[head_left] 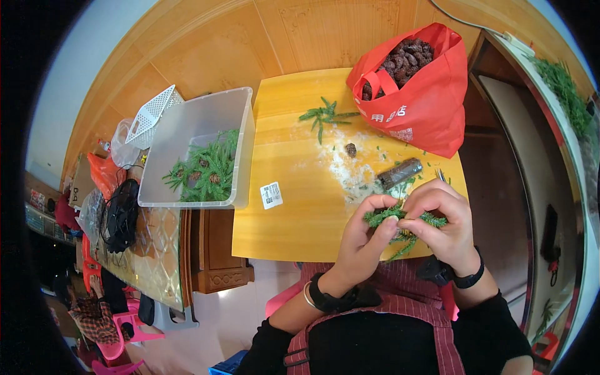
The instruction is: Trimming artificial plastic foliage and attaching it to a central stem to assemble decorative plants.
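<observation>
My left hand and my right hand meet over the near right part of the yellow table. Both pinch a green artificial pine sprig between thumbs and fingers. Its needles stick out on either side, and my fingers cover its middle. A bit of something yellowish and brown shows beneath the fingertips, too small to name. Just beyond the hands lies a dark, shiny, cylindrical roll. Past it sits a single pine cone amid white, powdery scraps. Another green sprig rests near the far edge.
A red bag full of brown pine cones stands at the table's far right. To the left, a translucent bin holds green sprigs with cones. A white label card lies on the table. A white basket sits behind the bin.
</observation>
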